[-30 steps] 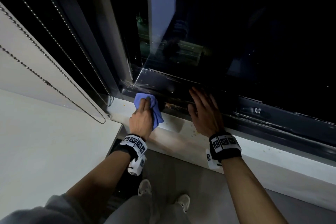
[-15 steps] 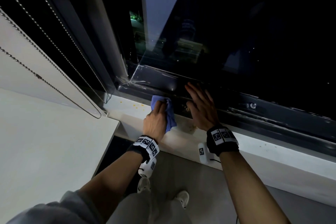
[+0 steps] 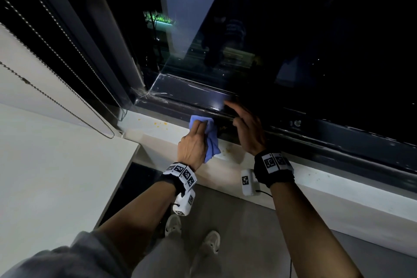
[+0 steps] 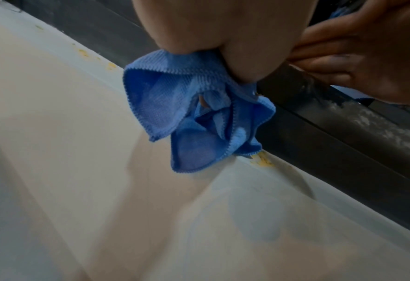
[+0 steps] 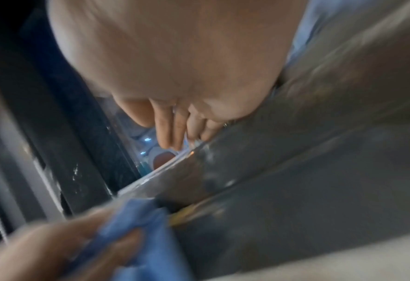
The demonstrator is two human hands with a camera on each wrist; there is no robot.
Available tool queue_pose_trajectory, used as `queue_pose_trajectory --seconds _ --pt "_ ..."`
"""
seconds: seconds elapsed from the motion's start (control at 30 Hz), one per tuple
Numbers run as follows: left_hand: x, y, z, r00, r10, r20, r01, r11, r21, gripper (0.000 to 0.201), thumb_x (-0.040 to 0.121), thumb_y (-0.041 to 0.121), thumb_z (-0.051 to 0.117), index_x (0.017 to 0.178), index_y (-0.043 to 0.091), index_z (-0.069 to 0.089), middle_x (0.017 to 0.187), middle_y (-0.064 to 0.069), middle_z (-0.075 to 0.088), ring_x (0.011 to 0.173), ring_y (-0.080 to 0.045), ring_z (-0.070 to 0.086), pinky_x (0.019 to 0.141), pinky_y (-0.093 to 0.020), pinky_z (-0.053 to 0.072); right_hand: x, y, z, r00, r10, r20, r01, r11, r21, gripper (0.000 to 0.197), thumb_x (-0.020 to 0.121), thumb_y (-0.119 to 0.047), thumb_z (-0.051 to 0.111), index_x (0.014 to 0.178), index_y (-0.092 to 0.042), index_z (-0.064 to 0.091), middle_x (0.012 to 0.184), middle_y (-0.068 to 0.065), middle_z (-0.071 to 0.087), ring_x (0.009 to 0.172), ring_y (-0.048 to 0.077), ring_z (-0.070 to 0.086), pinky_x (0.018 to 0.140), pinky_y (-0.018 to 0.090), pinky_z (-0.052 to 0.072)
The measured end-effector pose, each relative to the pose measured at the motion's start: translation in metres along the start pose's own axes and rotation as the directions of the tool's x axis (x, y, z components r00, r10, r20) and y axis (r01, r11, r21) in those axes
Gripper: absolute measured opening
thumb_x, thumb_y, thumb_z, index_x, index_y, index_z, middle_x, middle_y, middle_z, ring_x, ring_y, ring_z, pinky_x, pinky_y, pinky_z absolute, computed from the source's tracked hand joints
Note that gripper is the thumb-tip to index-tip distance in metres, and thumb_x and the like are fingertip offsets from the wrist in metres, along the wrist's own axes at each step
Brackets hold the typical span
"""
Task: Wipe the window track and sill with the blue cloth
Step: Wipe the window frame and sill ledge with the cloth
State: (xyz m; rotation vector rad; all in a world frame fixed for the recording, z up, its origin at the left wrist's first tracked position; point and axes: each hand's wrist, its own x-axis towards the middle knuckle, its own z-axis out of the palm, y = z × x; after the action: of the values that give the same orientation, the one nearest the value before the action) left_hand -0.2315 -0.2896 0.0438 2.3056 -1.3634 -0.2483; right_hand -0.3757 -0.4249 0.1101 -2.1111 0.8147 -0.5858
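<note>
Now left hand (image 3: 191, 144) bunches ribbed blue cloth (image 4: 199, 117) against dark track (image 4: 343, 121); right hand (image 3: 248, 128) lies flat.

We wear black wristbands (image 3: 274, 170) with white square-code tags | white coded camera blocks (image 3: 184, 205) hang under each wrist, thin black cable | grey sleeve (image 3: 67, 259) pushed up | grey trousers (image 3: 171, 259) | pale shoes (image 3: 212, 241)

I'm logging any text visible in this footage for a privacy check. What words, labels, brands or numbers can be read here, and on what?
No readable text in any view.
Left wristband: square black-and-white marker patterns only, no letters or numbers.
Right wristband: the same kind of marker patterns, no words.
Blue cloth: no tag or brand showing.
Window frame: no label or sticker to be seen.
</note>
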Motion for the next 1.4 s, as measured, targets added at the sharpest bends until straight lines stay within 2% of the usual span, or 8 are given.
queue_pose_trajectory --seconds 0.23,0.53,0.73,0.97,1.07,1.17,1.3,1.4 --pt "-0.006 0.018 0.012 0.999 0.034 -0.021 -0.035 0.999 -0.020 0.035 0.101 0.016 0.056 0.136 0.016 0.053 0.130 -0.004 0.051 0.071 -0.046 0.062 0.054 -0.044 0.042 -0.036 0.027 -0.031 0.999 -0.025 0.039 0.040 0.892 -0.449 0.060 0.098 -0.025 0.036 0.157 -0.021 0.048 0.166 0.000 0.041 0.159 0.024 0.025 0.131 0.036 0.014" --pt "-0.013 0.073 0.035 0.982 0.170 0.085 -0.162 0.982 -0.101 0.022 0.105 0.028 0.053 0.127 0.028 0.049 0.124 0.001 0.047 0.079 -0.046 0.065 0.064 -0.057 0.055 -0.061 0.046 -0.041 0.997 -0.075 0.023 0.078 0.950 -0.303 0.067 0.091 -0.019 0.029 0.153 -0.015 0.054 0.163 -0.001 0.047 0.158 0.014 0.029 0.131 0.041 0.021" --pt "-0.025 0.088 0.038 0.961 0.233 0.147 -0.213 0.967 -0.144 0.034 0.103 0.028 0.052 0.136 0.033 0.054 0.145 0.011 0.047 0.092 -0.042 0.066 0.073 -0.052 0.056 -0.111 0.040 -0.043 0.960 -0.049 -0.277 0.011 0.991 -0.135 0.059 0.082 0.011 0.051 0.134 -0.012 0.068 0.143 0.001 0.063 0.137 0.016 0.056 0.117 0.031 0.043" --pt "-0.039 0.085 0.018 0.988 0.032 0.152 0.051 0.859 -0.509 0.026 0.097 0.038 0.070 0.103 0.025 0.049 0.084 0.004 0.065 0.079 -0.028 0.061 0.068 -0.036 0.046 -0.143 0.025 -0.009 0.945 0.071 -0.319 -0.067 0.997 0.025 0.034 0.097 -0.007 0.061 0.127 -0.023 0.064 0.122 -0.009 0.068 0.112 0.011 0.064 0.096 0.025 0.049" --pt "-0.036 0.090 0.007 0.957 0.022 0.288 0.200 0.670 -0.715 0.015 0.101 0.039 0.053 0.098 0.031 0.065 0.088 0.009 0.071 0.086 -0.018 0.065 0.080 -0.039 0.050 -0.136 0.017 0.005 0.935 0.216 -0.282 -0.156 0.963 0.220 0.033 0.105 -0.025 0.064 0.138 -0.028 0.060 0.132 -0.016 0.067 0.122 0.000 0.062 0.102 0.018 0.047" --pt "-0.036 0.086 -0.004 0.914 0.039 0.403 0.324 0.528 -0.785 0.031 0.106 0.022 0.045 0.115 0.025 0.075 0.115 0.003 0.075 0.109 -0.023 0.070 0.086 -0.035 0.055 -0.125 0.019 -0.001 0.916 0.182 -0.356 -0.135 0.979 0.152 0.034 0.103 -0.012 0.064 0.135 -0.023 0.065 0.126 -0.014 0.069 0.119 0.004 0.065 0.102 0.019 0.049" --pt "-0.031 0.062 -0.015 0.984 0.078 0.159 0.038 0.784 -0.620 0.030 0.100 0.021 0.054 0.118 0.034 0.074 0.118 0.015 0.074 0.105 -0.009 0.072 0.092 -0.033 0.060 -0.106 0.011 -0.014 0.892 -0.093 -0.442 -0.004 0.977 -0.214 0.034 0.098 -0.006 0.066 0.128 -0.021 0.072 0.137 0.004 0.051 0.123 0.002 0.055 0.103 0.018 0.046" --pt "-0.024 0.045 -0.004 0.996 0.087 -0.035 -0.093 0.943 -0.321 0.033 0.098 0.018 0.056 0.127 0.024 0.069 0.133 0.003 0.068 0.118 -0.019 0.065 0.103 -0.038 0.054 -0.076 0.002 0.006 0.934 -0.144 -0.328 -0.022 0.891 -0.453 0.030 0.108 -0.037 0.048 0.131 -0.031 0.066 0.133 -0.017 0.053 0.117 0.004 0.052 0.103 0.031 0.050"
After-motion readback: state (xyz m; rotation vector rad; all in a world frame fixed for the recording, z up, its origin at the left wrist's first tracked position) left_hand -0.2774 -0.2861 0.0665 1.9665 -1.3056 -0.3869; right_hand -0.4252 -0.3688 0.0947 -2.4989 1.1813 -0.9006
